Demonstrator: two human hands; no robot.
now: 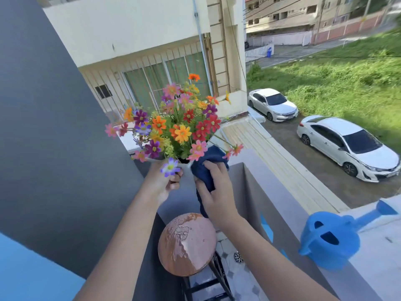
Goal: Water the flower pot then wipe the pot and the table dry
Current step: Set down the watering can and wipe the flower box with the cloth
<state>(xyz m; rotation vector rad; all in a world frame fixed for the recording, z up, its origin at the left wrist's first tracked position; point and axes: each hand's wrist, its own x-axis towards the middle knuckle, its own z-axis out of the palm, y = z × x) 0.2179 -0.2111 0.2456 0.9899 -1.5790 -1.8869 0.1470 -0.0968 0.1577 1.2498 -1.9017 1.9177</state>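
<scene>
My left hand (163, 183) grips a pale flower pot (187, 167) and holds it up in the air, well above the table. Many-coloured flowers (175, 124) fill the pot and hide most of it. My right hand (217, 192) presses a dark blue cloth (206, 170) against the pot's right side. Below my hands stands a small round brown table (187, 244); its top is wet, with a film of water over the right half. A blue plastic watering can (329, 240) rests on the balcony ledge at the right.
A grey balcony wall (271, 205) runs from the pot toward the lower right, with a sheer drop to a street and two parked white cars (347, 146) beyond. A dark wall (54, 148) closes the left side. Tiled floor with a drain (238, 257) lies under the table.
</scene>
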